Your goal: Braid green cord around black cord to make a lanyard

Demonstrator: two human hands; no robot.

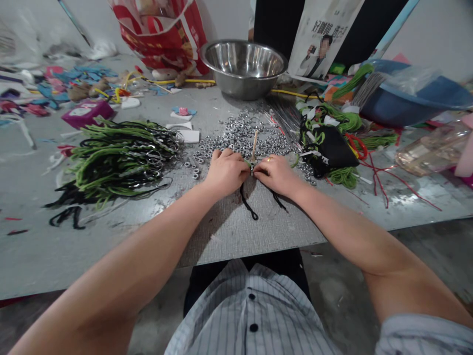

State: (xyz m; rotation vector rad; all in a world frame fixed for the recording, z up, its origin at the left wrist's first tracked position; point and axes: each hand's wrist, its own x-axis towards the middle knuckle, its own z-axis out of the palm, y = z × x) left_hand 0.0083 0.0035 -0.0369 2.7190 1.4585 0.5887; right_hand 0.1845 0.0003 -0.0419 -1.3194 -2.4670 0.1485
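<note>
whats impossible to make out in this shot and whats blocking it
All in the head view:
- What is pinched between the left-hand grip and right-hand grip: the fingers cover it.
- How many metal rings there are: too small and heaped.
- The top of the red bag: cut off by the upper edge.
- The bottom of the blue basin: hidden by its near wall.
- The print on the purple box: too small and blurred.

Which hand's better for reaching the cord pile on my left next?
Probably your left hand: it's nearer the cord pile, while your right hand is farther across. Both look busy with black cord, though.
</note>
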